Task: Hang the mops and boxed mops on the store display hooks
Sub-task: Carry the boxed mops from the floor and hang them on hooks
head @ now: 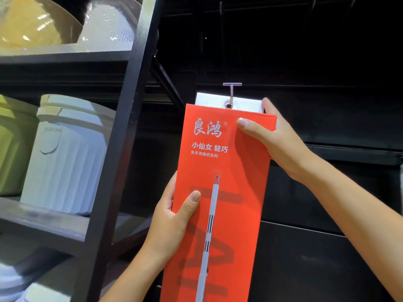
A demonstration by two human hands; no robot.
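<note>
My left hand point(174, 216) is closest to me, clasped around the left edge of the tall red box point(220, 192), thumb flat across the smooth cardboard front and fingers tucked behind it. The box is a long, narrow carton with a glossy orange-red face, printed with pale lettering and a picture of a slim grey mop handle running down its middle. My right hand point(277, 140) grips the box's upper right corner, thumb pressed on the front, fingers wrapped round the back edge. Above the red face sticks up a white cardboard tab point(209, 101) with a small metal-ringed hole, and a thin silver metal hook point(231, 90) with a T-shaped end passes through that hole, so the box sits on the hook against the dark wall panel. Left of the box stands a black metal shelf frame point(122, 149), holding a ribbed pale plastic bucket point(65, 162) and a green one point(11, 149) beside it.
</note>
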